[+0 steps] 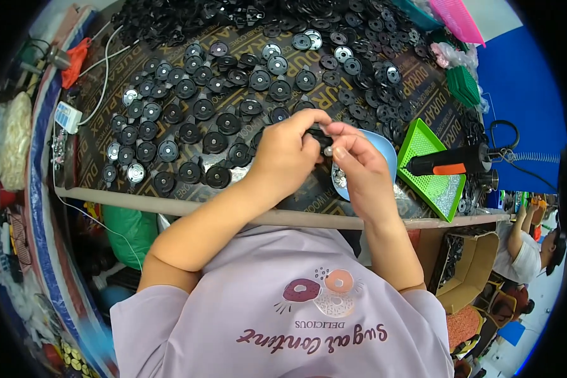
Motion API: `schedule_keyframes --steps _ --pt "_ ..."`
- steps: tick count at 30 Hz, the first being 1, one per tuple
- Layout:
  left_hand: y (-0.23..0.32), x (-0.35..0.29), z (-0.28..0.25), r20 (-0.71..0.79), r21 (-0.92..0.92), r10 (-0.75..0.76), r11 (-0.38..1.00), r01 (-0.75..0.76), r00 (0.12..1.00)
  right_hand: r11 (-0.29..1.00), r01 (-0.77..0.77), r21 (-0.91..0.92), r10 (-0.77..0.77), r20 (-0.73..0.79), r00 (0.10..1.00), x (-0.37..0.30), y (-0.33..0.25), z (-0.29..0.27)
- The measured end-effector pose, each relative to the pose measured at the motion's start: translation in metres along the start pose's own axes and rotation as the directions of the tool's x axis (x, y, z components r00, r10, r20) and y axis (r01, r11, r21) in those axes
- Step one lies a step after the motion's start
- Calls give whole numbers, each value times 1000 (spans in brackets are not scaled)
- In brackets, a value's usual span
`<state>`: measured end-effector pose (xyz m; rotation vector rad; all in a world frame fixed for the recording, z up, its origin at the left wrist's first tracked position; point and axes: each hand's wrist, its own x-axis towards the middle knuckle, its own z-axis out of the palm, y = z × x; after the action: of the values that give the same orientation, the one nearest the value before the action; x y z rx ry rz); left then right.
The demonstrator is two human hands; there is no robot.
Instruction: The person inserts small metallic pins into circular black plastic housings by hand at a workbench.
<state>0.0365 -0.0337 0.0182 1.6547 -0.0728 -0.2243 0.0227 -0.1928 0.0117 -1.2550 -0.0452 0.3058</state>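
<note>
My left hand is closed around a small black plastic part, mostly hidden by the fingers. Close against it, my right hand pinches a tiny shiny piece between thumb and fingertip, at the edge of the black part. Beneath the right hand sits a light-blue tray with small shiny bits in it. Left of my hands, black round parts with metal centres lie spread over the dark printed tabletop.
A black electric screwdriver with an orange band hangs from a coiled spring above a tilted green basket. Black parts are heaped along the far side. A cardboard box stands at lower right. Another person sits beyond.
</note>
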Motion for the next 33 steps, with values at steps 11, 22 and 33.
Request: schedule_keyframes --steps 11,22,33 --pt "-16 -4 -2 207 -605 -56 777 173 977 966 64 -252 -94 -107 990 12 11 -9" --pt "-15 -8 -1 172 -537 -18 837 109 985 955 97 -279 -141 -143 980 15 13 4" --pt "-18 -5 -19 89 -453 -108 881 136 990 652 136 -746 -388 -175 905 58 8 -29"
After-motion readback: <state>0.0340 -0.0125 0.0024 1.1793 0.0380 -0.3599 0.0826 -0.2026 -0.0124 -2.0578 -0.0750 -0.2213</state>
